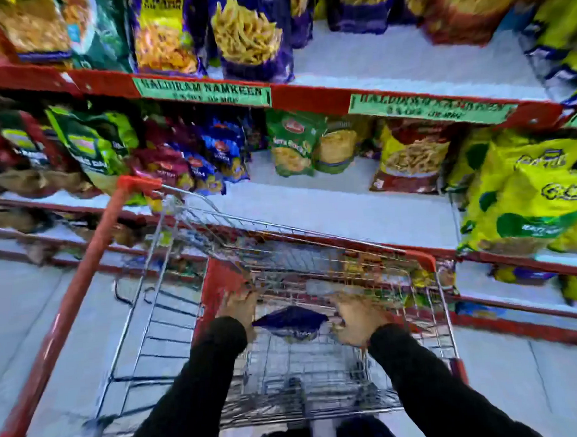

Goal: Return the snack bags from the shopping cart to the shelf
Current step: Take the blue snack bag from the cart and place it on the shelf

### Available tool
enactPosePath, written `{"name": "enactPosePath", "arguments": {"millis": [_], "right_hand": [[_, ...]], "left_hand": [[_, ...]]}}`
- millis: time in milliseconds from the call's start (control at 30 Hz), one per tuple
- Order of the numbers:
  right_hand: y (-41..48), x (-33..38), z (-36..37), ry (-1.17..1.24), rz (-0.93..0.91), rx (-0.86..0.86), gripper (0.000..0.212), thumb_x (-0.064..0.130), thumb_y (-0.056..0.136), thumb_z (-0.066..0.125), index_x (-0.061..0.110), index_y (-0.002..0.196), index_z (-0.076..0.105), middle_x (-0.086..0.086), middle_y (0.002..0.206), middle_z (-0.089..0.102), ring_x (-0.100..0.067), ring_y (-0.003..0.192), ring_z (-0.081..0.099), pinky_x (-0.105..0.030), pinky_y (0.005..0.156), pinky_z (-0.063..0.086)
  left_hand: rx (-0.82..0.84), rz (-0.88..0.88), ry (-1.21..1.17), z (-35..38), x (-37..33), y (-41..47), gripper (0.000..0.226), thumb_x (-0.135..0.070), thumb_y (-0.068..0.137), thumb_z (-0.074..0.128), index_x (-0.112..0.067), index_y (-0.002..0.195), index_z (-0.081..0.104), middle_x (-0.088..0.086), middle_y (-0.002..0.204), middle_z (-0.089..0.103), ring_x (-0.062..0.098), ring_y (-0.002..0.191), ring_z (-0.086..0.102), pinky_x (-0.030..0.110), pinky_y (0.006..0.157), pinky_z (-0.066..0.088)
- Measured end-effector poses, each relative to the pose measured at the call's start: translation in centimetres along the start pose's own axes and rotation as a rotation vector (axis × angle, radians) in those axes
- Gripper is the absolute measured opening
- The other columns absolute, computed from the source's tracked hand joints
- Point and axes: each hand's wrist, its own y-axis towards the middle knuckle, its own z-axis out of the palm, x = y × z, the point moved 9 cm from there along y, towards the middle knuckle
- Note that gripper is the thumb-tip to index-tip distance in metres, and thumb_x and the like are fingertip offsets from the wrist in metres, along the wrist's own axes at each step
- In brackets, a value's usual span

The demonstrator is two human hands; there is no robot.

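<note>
Inside the wire shopping cart [440,297], a dark blue snack bag [290,322] hangs between my two hands. My left hand [238,305] grips its left end, close to the cart's red corner piece. My right hand [357,322] is closed on its right end. Both arms are in black sleeves. More colourful snack bags [368,267] lie at the far end of the cart, blurred behind the wire. The middle shelf [313,210], just beyond the cart, has a bare white stretch. Matching purple-blue bags [252,38] stand on the upper shelf.
The cart's red handle bar [90,264] runs diagonally on the left. Red shelf edges carry green labels [205,90]. Yellow-green bags [532,196] crowd the right of the middle shelf; green and red bags [93,145] fill its left. A grey tiled floor [33,318] lies to the left.
</note>
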Motion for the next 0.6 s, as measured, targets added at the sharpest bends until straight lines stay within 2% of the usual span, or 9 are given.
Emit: {"name": "enactPosePath", "arguments": {"millis": [67, 133, 200, 267, 400, 467, 533, 600], "right_hand": [[1.0, -0.9, 1.7, -0.115, 0.067, 0.033, 0.057, 0.029, 0.090, 0.057, 0.018, 0.143, 0.041, -0.013, 0.141, 0.055, -0.030, 0.132, 0.049, -0.043, 0.118, 0.029], [1.8, -1.7, 3.1, -0.217, 0.115, 0.037, 0.043, 0.031, 0.094, 0.050, 0.024, 0.137, 0.048, -0.009, 0.129, 0.064, -0.028, 0.127, 0.053, -0.046, 0.120, 0.016], [2.6, -1.9, 3.4, -0.205, 0.166, 0.020, 0.035, 0.034, 0.095, 0.049, 0.030, 0.130, 0.055, -0.006, 0.120, 0.069, -0.027, 0.121, 0.057, -0.047, 0.119, 0.014], [3.6, -2.1, 3.0, -0.221, 0.195, -0.047, 0.028, 0.034, 0.096, 0.051, 0.029, 0.121, 0.061, -0.005, 0.115, 0.071, -0.026, 0.117, 0.060, -0.048, 0.121, 0.013], [4.5, -2.6, 2.1, -0.261, 0.241, -0.149, 0.024, 0.029, 0.095, 0.052, 0.030, 0.114, 0.066, 0.000, 0.110, 0.074, -0.022, 0.112, 0.064, -0.048, 0.125, 0.007], [4.2, -2.8, 1.2, -0.212, 0.221, -0.231, 0.024, 0.031, 0.094, 0.056, 0.032, 0.115, 0.066, 0.005, 0.110, 0.075, -0.018, 0.114, 0.063, -0.049, 0.125, -0.002], [3.3, -2.9, 0.0, -0.124, 0.197, -0.320, 0.023, 0.035, 0.093, 0.058, 0.034, 0.115, 0.066, 0.009, 0.114, 0.073, -0.015, 0.125, 0.056, -0.048, 0.120, -0.013], [1.9, -2.5, -1.5, -0.025, 0.161, -0.394, 0.022, 0.037, 0.090, 0.062, 0.034, 0.111, 0.068, 0.010, 0.123, 0.069, -0.015, 0.136, 0.044, -0.048, 0.116, -0.020]], "left_hand": [[0.107, -0.071, -0.069, 1.9, 1.2, -0.1, 0.063, -0.016, 0.087, 0.053, -0.016, 0.145, 0.028, 0.011, 0.149, 0.040, 0.029, 0.135, 0.041, 0.033, 0.113, 0.032], [0.075, -0.120, -0.102, 3.1, 2.3, 0.1, 0.049, -0.018, 0.090, 0.049, -0.026, 0.138, 0.042, 0.009, 0.138, 0.054, 0.028, 0.124, 0.053, 0.032, 0.100, 0.045], [0.042, -0.125, -0.109, 3.1, 2.3, 0.4, 0.038, -0.023, 0.089, 0.052, -0.035, 0.125, 0.055, 0.006, 0.123, 0.066, 0.028, 0.112, 0.062, 0.033, 0.087, 0.051], [-0.008, -0.143, -0.136, 2.9, 2.3, 1.0, 0.029, -0.029, 0.088, 0.055, -0.036, 0.115, 0.061, 0.007, 0.115, 0.070, 0.029, 0.106, 0.065, 0.034, 0.082, 0.054], [-0.105, -0.204, -0.205, 2.7, 2.7, 1.3, 0.026, -0.034, 0.088, 0.057, -0.035, 0.113, 0.064, 0.009, 0.108, 0.071, 0.030, 0.101, 0.067, 0.035, 0.080, 0.055], [-0.162, -0.200, -0.288, 2.0, 2.8, 0.7, 0.024, -0.035, 0.087, 0.058, -0.034, 0.111, 0.065, 0.007, 0.099, 0.073, 0.028, 0.090, 0.069, 0.034, 0.074, 0.056], [-0.258, -0.198, -0.392, 0.8, 3.2, -0.1, 0.022, -0.037, 0.086, 0.059, -0.032, 0.107, 0.065, 0.003, 0.095, 0.074, 0.023, 0.079, 0.069, 0.032, 0.069, 0.059], [-0.371, -0.177, -0.519, -0.5, 3.3, -1.1, 0.023, -0.035, 0.083, 0.062, -0.027, 0.105, 0.067, 0.003, 0.101, 0.073, 0.022, 0.083, 0.069, 0.033, 0.073, 0.060]]}}
